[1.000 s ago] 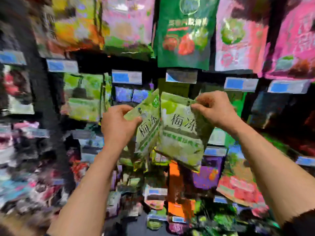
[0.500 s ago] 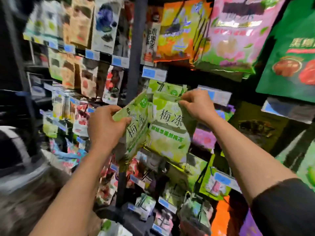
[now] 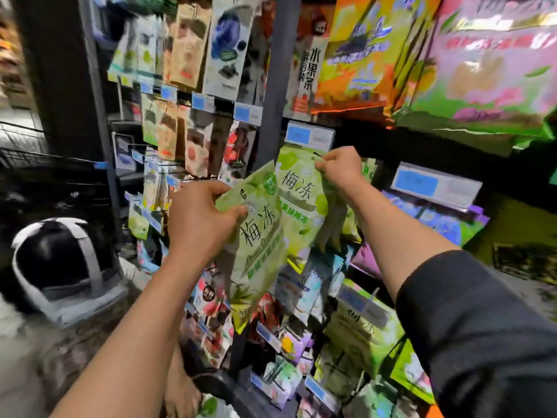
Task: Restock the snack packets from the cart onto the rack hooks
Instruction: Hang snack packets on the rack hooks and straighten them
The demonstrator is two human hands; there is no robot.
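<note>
Two light green snack packets with black Chinese lettering are raised in front of the rack. My left hand (image 3: 201, 220) grips the top edge of the nearer packet (image 3: 258, 245), which hangs tilted. My right hand (image 3: 340, 168) pinches the top of the farther green packet (image 3: 297, 203), right under a blue and white price tag (image 3: 310, 136) at the end of a hook. The hook itself is hidden behind the tag and my fingers. The cart is out of sight.
A dark upright post (image 3: 272, 64) divides the rack. Many hanging packets fill both sides, with large orange and pink bags (image 3: 482, 70) at upper right. Another person's head with a white strap (image 3: 64, 263) is low at the left.
The view swung left and closer to the rack. Both hands rose with their packets; the right hand's packet is now up against the price tag.
</note>
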